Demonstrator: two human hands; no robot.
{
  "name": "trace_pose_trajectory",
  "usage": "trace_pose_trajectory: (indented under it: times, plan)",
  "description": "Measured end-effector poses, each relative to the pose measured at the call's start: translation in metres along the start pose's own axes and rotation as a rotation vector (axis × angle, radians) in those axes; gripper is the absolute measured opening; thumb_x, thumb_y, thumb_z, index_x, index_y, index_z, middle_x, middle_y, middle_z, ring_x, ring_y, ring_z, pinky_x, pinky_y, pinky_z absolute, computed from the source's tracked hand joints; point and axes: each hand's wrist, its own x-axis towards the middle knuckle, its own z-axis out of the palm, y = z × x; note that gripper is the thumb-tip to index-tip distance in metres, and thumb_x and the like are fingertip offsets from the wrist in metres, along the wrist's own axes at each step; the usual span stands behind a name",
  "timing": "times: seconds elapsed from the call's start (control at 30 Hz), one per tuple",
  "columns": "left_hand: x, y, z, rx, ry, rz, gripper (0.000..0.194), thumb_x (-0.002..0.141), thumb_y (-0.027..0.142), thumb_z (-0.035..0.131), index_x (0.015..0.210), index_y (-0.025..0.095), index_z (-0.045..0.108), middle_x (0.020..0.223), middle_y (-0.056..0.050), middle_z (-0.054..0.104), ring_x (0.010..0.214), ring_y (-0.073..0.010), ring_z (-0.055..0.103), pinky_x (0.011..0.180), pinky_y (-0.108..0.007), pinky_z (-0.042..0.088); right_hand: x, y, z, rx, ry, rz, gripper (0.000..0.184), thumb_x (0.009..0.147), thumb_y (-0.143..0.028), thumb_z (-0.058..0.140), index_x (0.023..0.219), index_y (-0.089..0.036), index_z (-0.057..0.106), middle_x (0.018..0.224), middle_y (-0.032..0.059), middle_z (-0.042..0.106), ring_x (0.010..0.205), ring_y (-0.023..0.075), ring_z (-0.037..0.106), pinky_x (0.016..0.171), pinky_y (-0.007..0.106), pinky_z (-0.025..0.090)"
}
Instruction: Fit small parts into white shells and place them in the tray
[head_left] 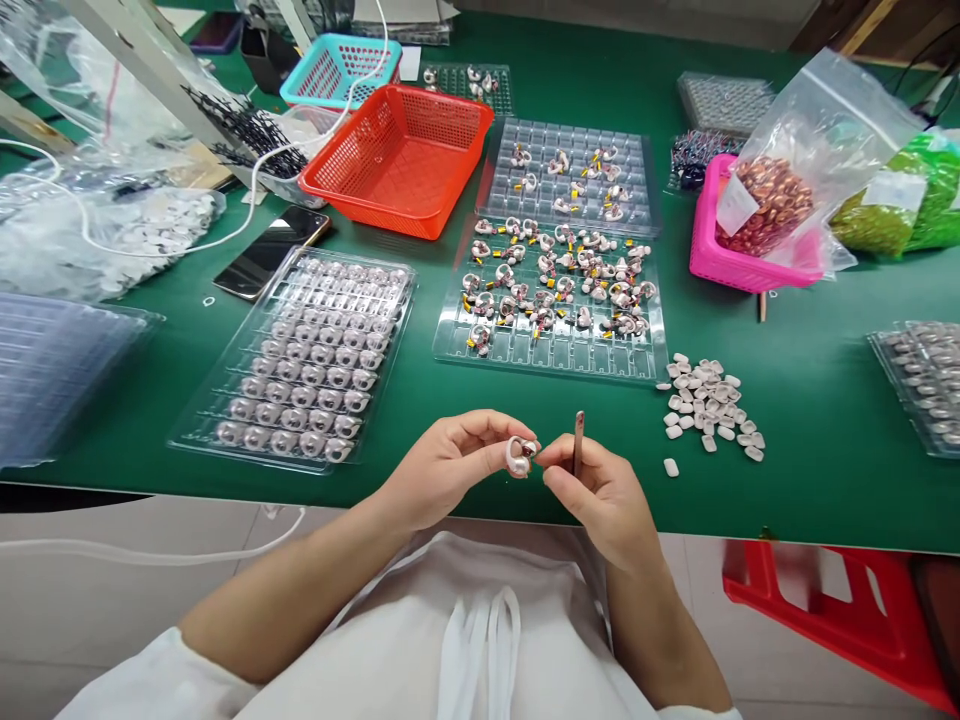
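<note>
My left hand [448, 465] pinches a small white, curved ear-clip earphone [517, 456] with shiny and copper-coloured parts, close to the table's front edge. My right hand [604, 492] is closed on a slim brown metal tool, possibly tweezers [578, 440], whose end points up. Its thumb and index fingertips meet the earphone's right side; whether they grip a part there is hidden. Beyond my hands, a clear tray [517, 357] carries many earphone pieces with yellow tabs. Loose white caps [705, 400] lie in a pile to the right of my right hand.
On the left stand a filled clear tray [296, 365], stacked empty trays [64, 375] and a phone [270, 252]. Behind are a red basket [401, 165], a blue basket [337, 70] and another tray [570, 165]. A pink basket [731, 262] holds a bag of copper-coloured parts [772, 200].
</note>
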Motion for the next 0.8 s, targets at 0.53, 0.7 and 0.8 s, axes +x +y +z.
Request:
trace_pose_trajectory:
  times: [0.53, 0.7, 0.8]
  plan:
    - [-0.004, -0.006, 0.01, 0.247, 0.147, 0.183, 0.015, 0.088, 0.028, 0.074, 0.095, 0.015, 0.077, 0.088, -0.006, 0.08, 0.079, -0.016, 0.074, 0.075, -0.023, 0.06, 0.001, 0.01, 0.012, 0.01, 0.082, -0.061, 0.015, 0.091, -0.036, 0.07, 0.089, -0.021, 0.07, 0.078, 0.0008, 0.06, 0.072, 0.0142, 0.051, 0.06, 0.025, 0.04]
    - [-0.003, -0.01, 0.011, 0.251, 0.142, 0.185, 0.02, 0.087, 0.032, 0.076, 0.097, 0.015, 0.078, 0.093, -0.008, 0.082, 0.083, -0.02, 0.077, 0.076, -0.026, 0.063, -0.002, 0.013, 0.016, 0.003, 0.13, -0.086, 0.015, 0.092, -0.036, 0.068, 0.089, -0.022, 0.069, 0.079, 0.0017, 0.062, 0.072, 0.0152, 0.053, 0.059, 0.026, 0.04]
    - [-0.002, -0.009, 0.009, 0.253, 0.136, 0.171, 0.022, 0.084, 0.034, 0.078, 0.095, 0.015, 0.079, 0.092, -0.009, 0.083, 0.083, -0.0218, 0.078, 0.076, -0.027, 0.064, -0.002, 0.014, 0.015, 0.006, 0.152, -0.087, 0.016, 0.092, -0.037, 0.069, 0.087, -0.022, 0.069, 0.077, 0.0009, 0.062, 0.067, 0.0141, 0.05, 0.057, 0.026, 0.039]
